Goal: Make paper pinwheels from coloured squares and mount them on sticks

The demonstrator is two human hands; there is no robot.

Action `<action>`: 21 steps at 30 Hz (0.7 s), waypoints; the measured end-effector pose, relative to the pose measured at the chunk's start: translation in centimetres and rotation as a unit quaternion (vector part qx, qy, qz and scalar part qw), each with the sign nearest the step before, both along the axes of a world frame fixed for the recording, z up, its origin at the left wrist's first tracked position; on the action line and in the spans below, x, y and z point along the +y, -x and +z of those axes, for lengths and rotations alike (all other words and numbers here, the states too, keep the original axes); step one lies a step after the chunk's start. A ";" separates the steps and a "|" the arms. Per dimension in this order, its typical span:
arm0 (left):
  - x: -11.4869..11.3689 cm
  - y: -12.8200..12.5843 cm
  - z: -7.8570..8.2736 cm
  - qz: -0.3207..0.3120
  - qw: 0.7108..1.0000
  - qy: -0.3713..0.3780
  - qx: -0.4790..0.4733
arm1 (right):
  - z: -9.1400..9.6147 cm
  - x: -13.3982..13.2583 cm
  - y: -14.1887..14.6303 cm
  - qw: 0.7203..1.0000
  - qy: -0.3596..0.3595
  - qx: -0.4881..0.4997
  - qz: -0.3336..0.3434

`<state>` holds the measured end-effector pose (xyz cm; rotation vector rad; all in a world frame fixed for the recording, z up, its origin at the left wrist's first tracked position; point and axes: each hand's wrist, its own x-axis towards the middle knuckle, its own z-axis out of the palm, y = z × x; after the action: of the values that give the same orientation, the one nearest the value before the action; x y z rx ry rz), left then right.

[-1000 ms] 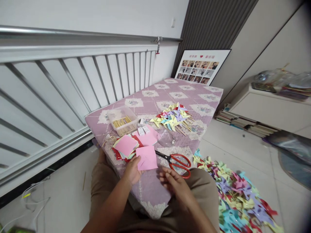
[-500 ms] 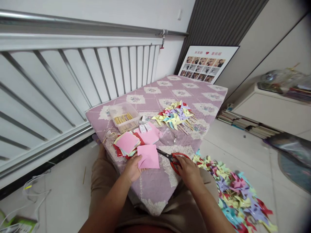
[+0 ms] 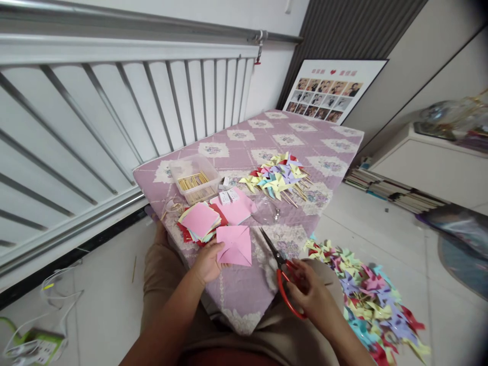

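My left hand (image 3: 209, 261) pinches the left edge of a pink paper square (image 3: 237, 247), which has slits running in from its corners. In my right hand (image 3: 310, 287) is a pair of scissors (image 3: 281, 260) with red handles and dark blades. The blades look closed and point up and left, apart from the paper. Just beyond my left hand lies a stack of coloured paper squares (image 3: 200, 220), pink on top. Behind it are a larger pink sheet (image 3: 238, 210) and small white boxes (image 3: 227, 196).
A clear plastic box (image 3: 195, 179) of wooden sticks stands at the table's left. Finished paper pinwheels (image 3: 278, 175) lie on the flowered tablecloth (image 3: 263, 295); many more pinwheels (image 3: 368, 300) are heaped on the floor at right. A white radiator (image 3: 125, 112) runs along the left wall.
The scissors have come away from the paper's right edge, moving right and towards me, and have turned to point more upward. My left hand still holds the pink square in nearly the same place.
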<state>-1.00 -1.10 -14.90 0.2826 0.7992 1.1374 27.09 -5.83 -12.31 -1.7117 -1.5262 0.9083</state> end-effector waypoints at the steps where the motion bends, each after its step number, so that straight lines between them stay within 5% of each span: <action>1: 0.0 0.0 0.0 -0.005 1.000 -0.003 0.000 | 0.5 -0.8 -0.1 0.996 0.032 0.085 -0.005; 4: 0.0 0.0 0.1 -0.014 1.000 -0.013 -0.004 | 1.9 -3.4 0.2 0.943 0.128 0.307 0.015; 7: 0.1 0.0 -0.2 -0.018 1.000 -0.022 -0.009 | 2.7 -5.7 1.1 0.898 0.164 0.404 0.049; 10: 0.2 0.0 -0.5 -0.016 1.000 -0.023 -0.012 | 2.4 -6.8 1.7 0.891 0.196 0.407 0.048; 16: 0.1 0.0 -0.3 -0.026 1.000 -0.012 -0.005 | 0.9 -7.1 0.8 0.874 0.240 0.373 0.196; 21: 0.0 0.0 0.0 -0.024 1.000 -0.001 -0.004 | 0.3 -7.4 0.2 0.871 0.278 0.335 0.226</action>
<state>-1.00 -1.06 -14.85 0.2972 0.7797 1.0942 26.89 -13.24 -11.99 -1.1437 -1.2397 2.0969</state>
